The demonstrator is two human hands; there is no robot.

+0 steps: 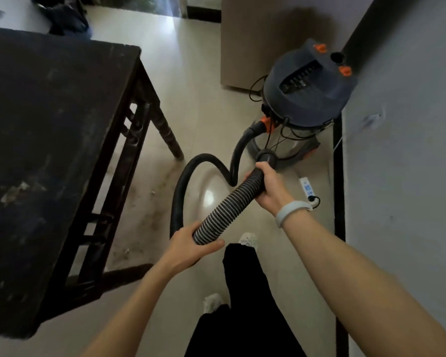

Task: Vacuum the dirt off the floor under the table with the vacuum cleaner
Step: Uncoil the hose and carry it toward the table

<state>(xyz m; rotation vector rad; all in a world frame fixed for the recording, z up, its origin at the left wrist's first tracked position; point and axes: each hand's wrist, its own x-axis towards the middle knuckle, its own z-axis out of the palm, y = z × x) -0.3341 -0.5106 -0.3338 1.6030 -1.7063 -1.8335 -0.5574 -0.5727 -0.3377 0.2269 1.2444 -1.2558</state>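
Getting the hose ready

Both hands, left hand [191,244] and right hand [267,185], wrap their fingers around the hose [227,206]. Next, I think, aim it at the dirt [142,202] mid-frame, under the table [49,140].

Black ribbed hose [224,212], orange-knobbed vacuum [310,94]

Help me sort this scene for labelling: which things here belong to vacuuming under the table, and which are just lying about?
Part of the job:
vacuum cleaner
ribbed hose, gripped by left hand and right hand
dark table
dirt on the floor

Just lying about:
white power strip
dark bundle beyond the table
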